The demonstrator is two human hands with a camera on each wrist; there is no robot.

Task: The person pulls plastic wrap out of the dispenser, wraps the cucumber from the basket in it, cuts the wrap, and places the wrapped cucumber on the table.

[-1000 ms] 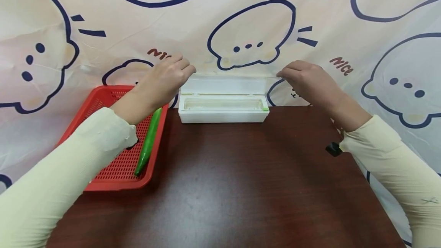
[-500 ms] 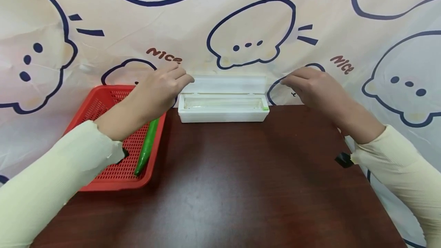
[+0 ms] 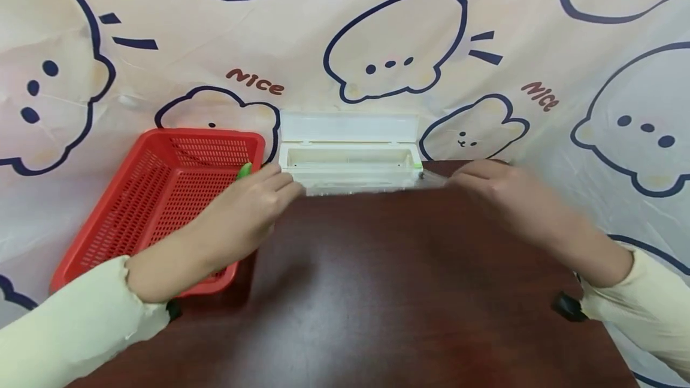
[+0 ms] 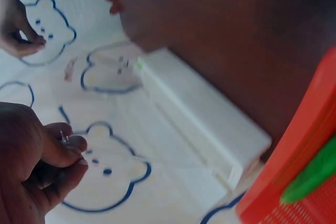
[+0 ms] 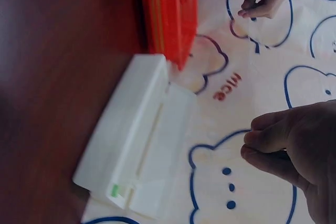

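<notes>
A thin clear sheet of cling film stretches between my two hands above the table. My left hand pinches its left end between thumb and fingers, beside the red basket's right rim. The film's right end is in the pinched fingers of my right hand, which is blurred. Behind the film stands a long white box, its lid raised against the backdrop. The film hides part of the box's front. Only the tip of a green cucumber shows past my left hand; more of the cucumber appears in the left wrist view.
A red perforated basket stands at the left of the dark wooden table. The cartoon-printed backdrop rises right behind the box. A green mark sits on the box's right corner.
Both hands have come down and toward me from beside the raised lid, bringing the cling film in front of the box. My left hand now covers most of the cucumber.
</notes>
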